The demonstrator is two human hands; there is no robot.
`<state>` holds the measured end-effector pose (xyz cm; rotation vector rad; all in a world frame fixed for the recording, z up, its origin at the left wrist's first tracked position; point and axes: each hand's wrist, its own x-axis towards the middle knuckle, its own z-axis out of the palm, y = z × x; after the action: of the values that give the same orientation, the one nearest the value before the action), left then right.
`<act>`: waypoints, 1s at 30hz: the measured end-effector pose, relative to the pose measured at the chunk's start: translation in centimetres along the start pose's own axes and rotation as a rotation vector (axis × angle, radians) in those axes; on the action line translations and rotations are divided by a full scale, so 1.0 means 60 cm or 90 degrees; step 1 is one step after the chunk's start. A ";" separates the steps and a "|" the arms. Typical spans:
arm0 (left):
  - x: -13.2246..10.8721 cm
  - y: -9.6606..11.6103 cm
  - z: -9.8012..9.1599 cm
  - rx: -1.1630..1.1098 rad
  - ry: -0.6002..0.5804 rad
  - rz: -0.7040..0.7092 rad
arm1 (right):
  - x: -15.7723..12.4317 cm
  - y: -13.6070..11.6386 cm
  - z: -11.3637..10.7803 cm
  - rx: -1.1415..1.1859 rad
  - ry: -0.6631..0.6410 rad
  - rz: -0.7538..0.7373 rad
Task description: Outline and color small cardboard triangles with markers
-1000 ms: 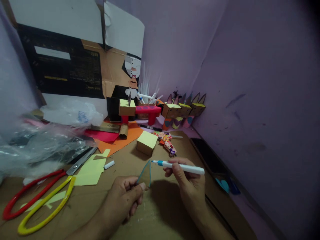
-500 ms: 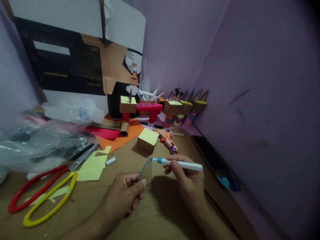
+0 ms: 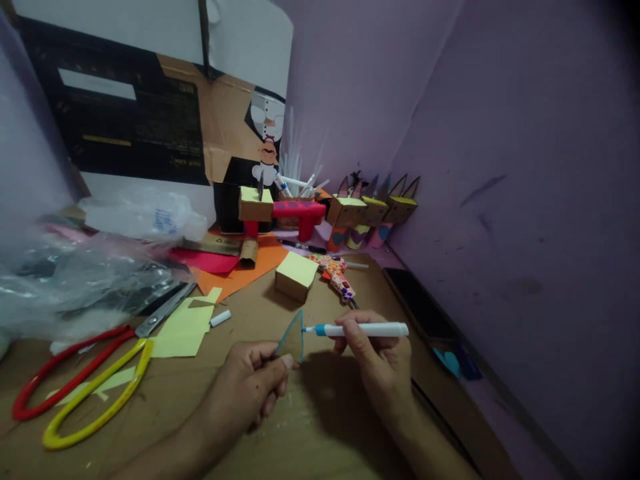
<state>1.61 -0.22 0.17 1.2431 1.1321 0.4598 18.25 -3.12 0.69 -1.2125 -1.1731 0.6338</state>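
Between the thumb and fingers of my left hand is a small brown cardboard triangle, its edges lined in blue, point upward. My right hand grips a white marker with a blue collar, held level. The marker's tip touches or nearly touches the triangle's right edge, a little below its point. A white marker cap lies on the cardboard to the left. Behind the triangle sits a small cardboard box with a pale yellow top.
Large scissors with red and yellow handles lie at left beside yellow paper and plastic bags. A glue gun, a phone and blue cutouts are at right. Cardboard animal figures stand behind.
The marker's tip has moved down along the triangle's right edge, from its point to slightly below. My left hand keeps its hold on the triangle.
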 end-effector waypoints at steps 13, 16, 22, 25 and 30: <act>-0.003 0.005 0.000 -0.033 0.006 -0.016 | -0.005 0.000 -0.004 -0.020 -0.020 0.020; -0.001 0.005 0.000 -0.044 0.006 -0.013 | -0.007 0.000 -0.004 -0.025 -0.027 0.023; 0.001 0.001 0.000 -0.027 0.010 -0.017 | -0.009 -0.003 -0.004 -0.056 -0.048 0.020; 0.000 0.001 -0.001 -0.020 0.007 -0.012 | -0.010 -0.004 -0.005 -0.064 -0.057 0.016; 0.001 0.000 -0.002 -0.016 0.009 -0.024 | -0.012 -0.005 -0.006 -0.078 -0.069 0.021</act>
<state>1.56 -0.11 0.16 1.1966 1.1555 0.4540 18.27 -3.99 0.77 -1.3173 -1.3001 0.6667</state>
